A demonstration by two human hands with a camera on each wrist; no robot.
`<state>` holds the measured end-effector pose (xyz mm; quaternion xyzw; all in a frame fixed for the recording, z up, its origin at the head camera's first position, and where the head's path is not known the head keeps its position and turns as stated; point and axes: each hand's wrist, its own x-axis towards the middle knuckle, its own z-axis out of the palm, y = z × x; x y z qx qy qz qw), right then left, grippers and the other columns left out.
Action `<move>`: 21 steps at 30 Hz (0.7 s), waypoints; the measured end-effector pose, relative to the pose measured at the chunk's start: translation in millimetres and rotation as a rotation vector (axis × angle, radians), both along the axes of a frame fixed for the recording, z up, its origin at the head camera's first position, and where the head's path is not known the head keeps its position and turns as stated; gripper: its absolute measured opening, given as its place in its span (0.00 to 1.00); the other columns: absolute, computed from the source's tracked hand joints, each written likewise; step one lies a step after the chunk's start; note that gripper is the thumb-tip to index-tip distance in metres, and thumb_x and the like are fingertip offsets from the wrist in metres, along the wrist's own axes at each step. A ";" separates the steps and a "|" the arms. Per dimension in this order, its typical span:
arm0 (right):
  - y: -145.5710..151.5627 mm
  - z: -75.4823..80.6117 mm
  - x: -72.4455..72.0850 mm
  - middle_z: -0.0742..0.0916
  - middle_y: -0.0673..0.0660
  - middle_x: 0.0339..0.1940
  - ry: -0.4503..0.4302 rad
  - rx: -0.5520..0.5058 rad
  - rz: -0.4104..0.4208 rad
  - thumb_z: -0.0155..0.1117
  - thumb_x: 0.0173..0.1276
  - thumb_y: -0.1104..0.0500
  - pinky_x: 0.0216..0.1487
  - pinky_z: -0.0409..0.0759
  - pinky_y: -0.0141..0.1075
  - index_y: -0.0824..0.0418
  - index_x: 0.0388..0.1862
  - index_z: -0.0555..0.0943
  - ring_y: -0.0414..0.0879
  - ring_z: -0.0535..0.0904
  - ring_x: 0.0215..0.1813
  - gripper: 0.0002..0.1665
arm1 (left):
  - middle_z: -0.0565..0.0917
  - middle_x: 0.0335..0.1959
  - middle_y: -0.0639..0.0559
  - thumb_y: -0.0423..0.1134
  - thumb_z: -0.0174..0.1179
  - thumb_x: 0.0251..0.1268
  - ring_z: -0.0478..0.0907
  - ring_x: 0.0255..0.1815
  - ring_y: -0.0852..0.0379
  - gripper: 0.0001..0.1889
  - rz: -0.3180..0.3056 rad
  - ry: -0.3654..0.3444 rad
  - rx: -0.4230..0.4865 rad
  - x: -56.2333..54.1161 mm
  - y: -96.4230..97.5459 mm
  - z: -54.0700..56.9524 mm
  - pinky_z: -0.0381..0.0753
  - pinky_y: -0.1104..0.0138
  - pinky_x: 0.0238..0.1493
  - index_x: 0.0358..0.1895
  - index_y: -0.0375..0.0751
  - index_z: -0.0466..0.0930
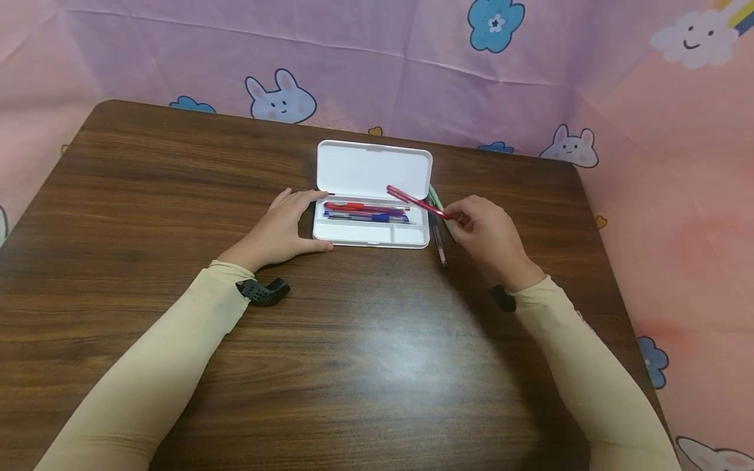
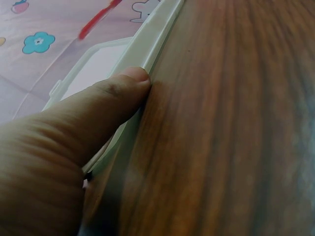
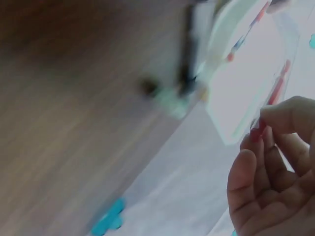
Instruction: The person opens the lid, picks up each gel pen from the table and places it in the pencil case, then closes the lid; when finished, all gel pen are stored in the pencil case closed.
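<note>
An open white pencil case (image 1: 353,234) lies on the table with its lid (image 1: 374,169) raised at the back. My left hand (image 1: 283,226) spans the left end of the case, thumb (image 2: 129,81) against the front edge and a finger at the back. My right hand (image 1: 485,232) pinches a red pen (image 1: 415,200) by one end; its other end overlaps the lid in the head view. Red pens (image 1: 359,207) and a blue pen (image 1: 379,217) lie in the back compartment.
Beside the right end of the case lie a black pen (image 1: 438,243) and a green pen (image 1: 434,196), the latter partly behind my right hand. A wooden table (image 1: 353,366) bears everything. Patterned cloth (image 1: 377,59) hangs behind it and along the right side.
</note>
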<state>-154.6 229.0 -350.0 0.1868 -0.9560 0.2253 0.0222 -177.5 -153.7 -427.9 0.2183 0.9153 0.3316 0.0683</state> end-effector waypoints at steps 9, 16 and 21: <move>-59.8 -4.3 -25.5 0.89 0.57 0.47 0.006 0.117 0.158 0.67 0.73 0.64 0.54 0.84 0.45 0.61 0.49 0.88 0.51 0.82 0.50 0.09 | 0.65 0.79 0.43 0.63 0.76 0.55 0.57 0.81 0.41 0.55 -0.005 0.003 0.003 1.2 1.0 0.1 0.34 0.52 0.85 0.81 0.44 0.58; -73.0 -15.0 -36.3 0.90 0.55 0.46 0.008 0.137 0.187 0.66 0.73 0.64 0.54 0.84 0.46 0.59 0.48 0.89 0.50 0.83 0.50 0.09 | 0.64 0.80 0.44 0.64 0.75 0.55 0.56 0.82 0.41 0.55 0.000 -0.006 0.002 1.8 1.3 -0.3 0.33 0.52 0.85 0.81 0.46 0.58; -77.7 -17.8 -39.2 0.90 0.54 0.46 0.002 0.141 0.204 0.65 0.74 0.63 0.53 0.85 0.46 0.59 0.49 0.90 0.48 0.84 0.49 0.10 | 0.64 0.80 0.44 0.64 0.75 0.54 0.56 0.82 0.41 0.55 0.002 -0.004 0.007 0.9 -0.6 -0.1 0.33 0.52 0.85 0.81 0.46 0.58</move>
